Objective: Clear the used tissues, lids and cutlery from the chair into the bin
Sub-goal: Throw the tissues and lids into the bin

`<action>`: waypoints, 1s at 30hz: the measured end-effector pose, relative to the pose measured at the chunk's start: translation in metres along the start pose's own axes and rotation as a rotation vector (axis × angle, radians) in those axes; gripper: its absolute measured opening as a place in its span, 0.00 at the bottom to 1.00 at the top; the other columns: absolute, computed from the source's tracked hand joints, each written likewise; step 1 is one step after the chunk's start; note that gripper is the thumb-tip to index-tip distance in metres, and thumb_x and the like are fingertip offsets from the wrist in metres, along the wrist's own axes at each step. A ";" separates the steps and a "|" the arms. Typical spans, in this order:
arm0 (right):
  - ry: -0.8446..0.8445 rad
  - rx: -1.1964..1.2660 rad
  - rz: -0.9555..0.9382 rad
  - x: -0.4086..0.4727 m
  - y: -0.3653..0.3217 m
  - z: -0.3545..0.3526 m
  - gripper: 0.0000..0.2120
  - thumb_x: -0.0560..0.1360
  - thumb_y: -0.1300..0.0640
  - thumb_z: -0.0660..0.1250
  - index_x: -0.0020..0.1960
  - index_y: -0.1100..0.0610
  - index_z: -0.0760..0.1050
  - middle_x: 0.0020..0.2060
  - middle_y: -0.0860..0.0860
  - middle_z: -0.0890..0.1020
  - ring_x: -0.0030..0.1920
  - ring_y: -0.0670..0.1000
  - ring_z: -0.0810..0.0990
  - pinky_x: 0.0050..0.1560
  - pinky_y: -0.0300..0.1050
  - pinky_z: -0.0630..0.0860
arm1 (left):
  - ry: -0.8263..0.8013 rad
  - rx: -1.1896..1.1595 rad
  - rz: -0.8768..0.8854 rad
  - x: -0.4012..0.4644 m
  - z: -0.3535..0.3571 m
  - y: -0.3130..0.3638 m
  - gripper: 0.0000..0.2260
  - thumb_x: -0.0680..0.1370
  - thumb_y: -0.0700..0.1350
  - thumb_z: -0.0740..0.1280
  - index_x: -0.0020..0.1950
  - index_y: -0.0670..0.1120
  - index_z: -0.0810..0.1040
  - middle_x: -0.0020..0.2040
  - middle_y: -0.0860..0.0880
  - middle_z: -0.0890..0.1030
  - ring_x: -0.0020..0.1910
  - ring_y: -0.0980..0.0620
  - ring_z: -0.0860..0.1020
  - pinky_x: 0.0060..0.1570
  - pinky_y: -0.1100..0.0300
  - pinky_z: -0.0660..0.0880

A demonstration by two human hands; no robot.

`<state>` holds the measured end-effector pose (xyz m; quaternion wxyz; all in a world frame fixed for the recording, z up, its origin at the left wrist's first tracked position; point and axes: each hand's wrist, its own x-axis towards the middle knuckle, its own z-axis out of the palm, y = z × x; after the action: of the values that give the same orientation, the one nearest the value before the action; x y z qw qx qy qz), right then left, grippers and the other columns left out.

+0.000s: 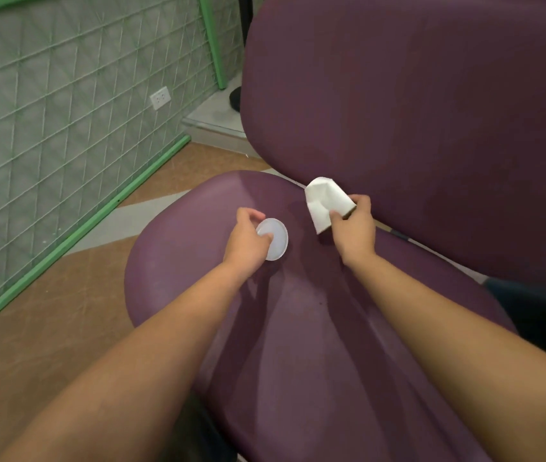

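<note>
From the head camera, a purple chair [298,328] fills most of the frame — a broad, smooth padded seat below and a tall backrest [415,111] rising at the upper right. The seat's surface is glossy, with soft shadows of both forearms across it.

The left hand [248,238] is curled over the near edge of a round white lid [276,238], fingers closed on its rim; the lid lies low over the middle of the seat, and whether it rests on the seat or is just lifted cannot be told. The right hand [353,228] is closed on a folded white tissue [326,201], pinched between thumb and fingers, held up near the crease where seat meets backrest.

Left of the chair, the floor [48,311] is brown with a pale grey band crossing it. A wall [48,111] of grey-green quilted panelling runs along the left, edged at the bottom by a green skirting strip [74,235], with a white socket [159,97] set in it. Behind, a green post [213,41] stands by a pale raised step.
</note>
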<state>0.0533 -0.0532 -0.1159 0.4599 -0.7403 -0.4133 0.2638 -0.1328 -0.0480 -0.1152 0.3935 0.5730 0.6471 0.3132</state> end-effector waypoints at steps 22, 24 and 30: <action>0.486 0.323 0.354 -0.171 0.121 -0.304 0.12 0.80 0.57 0.62 0.63 0.53 0.73 0.58 0.53 0.79 0.57 0.54 0.79 0.58 0.57 0.78 | -0.574 -0.219 0.181 -0.208 0.211 0.126 0.11 0.77 0.39 0.69 0.56 0.48 0.73 0.51 0.49 0.77 0.49 0.51 0.77 0.42 0.64 0.76; 0.543 0.348 0.378 -0.191 0.137 -0.326 0.11 0.80 0.58 0.63 0.62 0.52 0.71 0.57 0.54 0.78 0.57 0.55 0.78 0.59 0.55 0.78 | -0.663 -0.187 0.229 -0.225 0.233 0.131 0.11 0.76 0.40 0.70 0.52 0.51 0.73 0.49 0.49 0.79 0.49 0.50 0.78 0.48 0.59 0.76; 0.666 0.301 0.467 -0.244 0.180 -0.381 0.11 0.81 0.58 0.61 0.62 0.49 0.70 0.58 0.52 0.76 0.57 0.56 0.77 0.59 0.56 0.77 | -0.867 -0.077 0.321 -0.274 0.280 0.150 0.13 0.77 0.39 0.70 0.59 0.50 0.75 0.44 0.51 0.79 0.44 0.53 0.78 0.36 0.64 0.77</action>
<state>0.2871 -0.4800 -0.1086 0.5989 -0.7833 -0.0208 0.1650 0.1936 -0.3098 -0.0833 0.5952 0.7290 0.3138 0.1256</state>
